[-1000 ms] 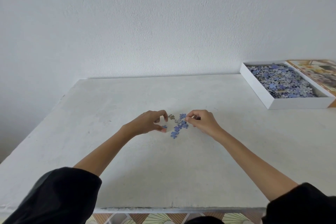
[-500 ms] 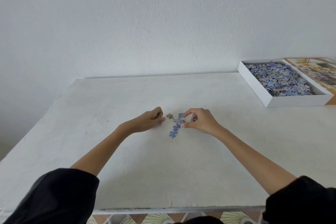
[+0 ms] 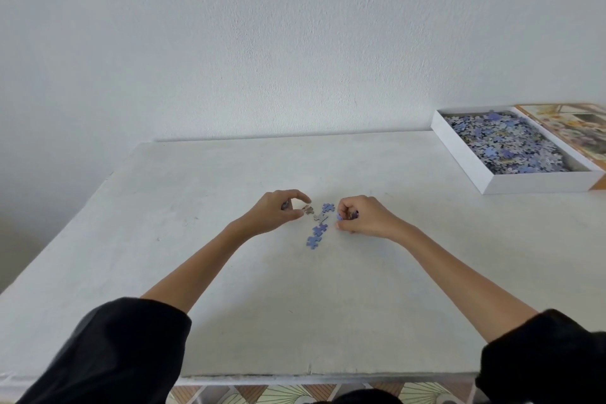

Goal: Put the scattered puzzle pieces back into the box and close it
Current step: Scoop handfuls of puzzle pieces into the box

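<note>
Left hand [image 3: 278, 211] uncurled slightly; it and right hand [image 3: 367, 216] grip pieces [image 3: 354, 214]; box [image 3: 537, 182] piece-filled.

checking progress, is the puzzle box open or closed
Open: the white box shows its pieces uncovered, and the printed lid lies beside it.

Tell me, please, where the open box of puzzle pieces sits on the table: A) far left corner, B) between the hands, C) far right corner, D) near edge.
C: the white box, full of pieces, sits at the table's far right corner.
</note>
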